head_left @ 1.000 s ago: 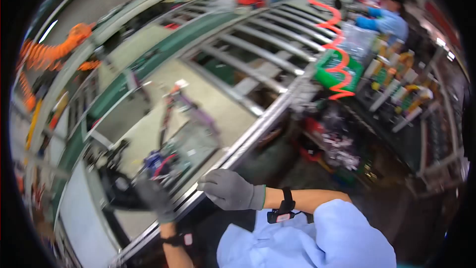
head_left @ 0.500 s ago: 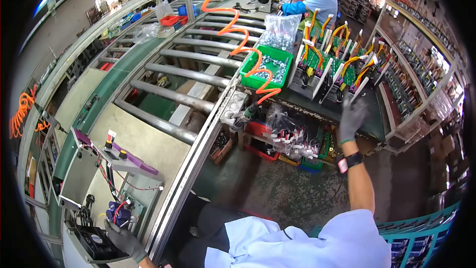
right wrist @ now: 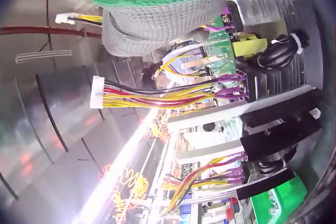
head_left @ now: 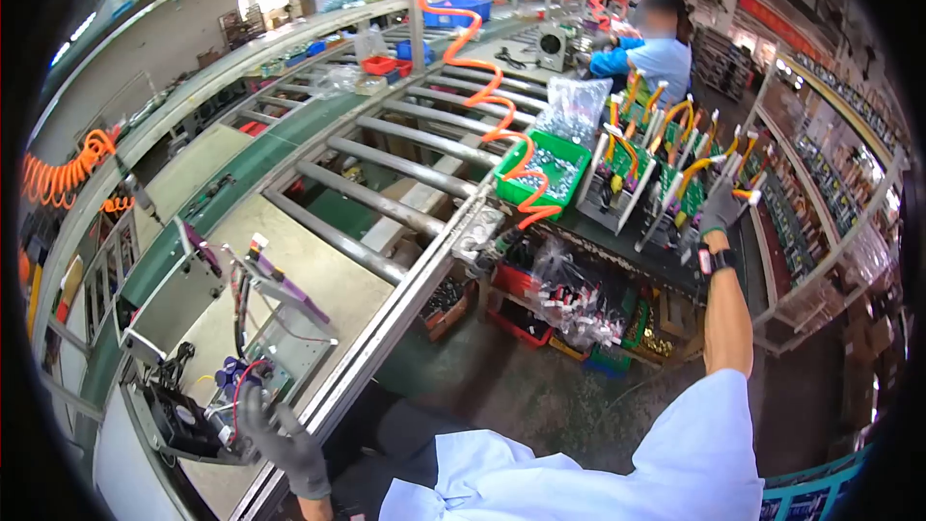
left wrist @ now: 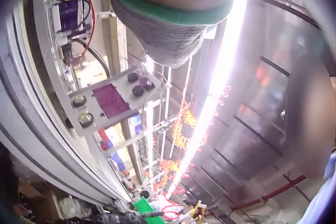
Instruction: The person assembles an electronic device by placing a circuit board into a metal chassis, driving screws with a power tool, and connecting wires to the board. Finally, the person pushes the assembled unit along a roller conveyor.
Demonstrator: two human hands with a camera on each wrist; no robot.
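Note:
My gloved left hand (head_left: 289, 449), fingers spread, hovers beside an open metal chassis on the bench, near its blue-wrapped parts (head_left: 231, 376) and black fan (head_left: 174, 417). Nothing shows in its grasp. On the right, my gloved right hand (head_left: 719, 207) reaches in at the near end of a row of green circuit boards (head_left: 666, 183) on metal plates. Yellow, red and black wire bundles (right wrist: 163, 95) with white connectors rise from the boards. In the right wrist view the glove (right wrist: 152, 27) overlaps the nearest board; its fingertips are hidden, so I cannot tell whether they hold it.
A green bin (head_left: 545, 174) of small metal parts stands left of the boards, under a coiled orange hose (head_left: 497, 106). Metal rollers (head_left: 405, 150) run along the line. Bins and bagged parts (head_left: 569, 304) sit beneath. Another person (head_left: 656, 53) works farther back; a rack (head_left: 820, 193) stands right.
My right hand has swung from beside my left hand out to the circuit boards on the right. The left hand has drawn back slightly from the blue-wrapped parts. The head view has turned right.

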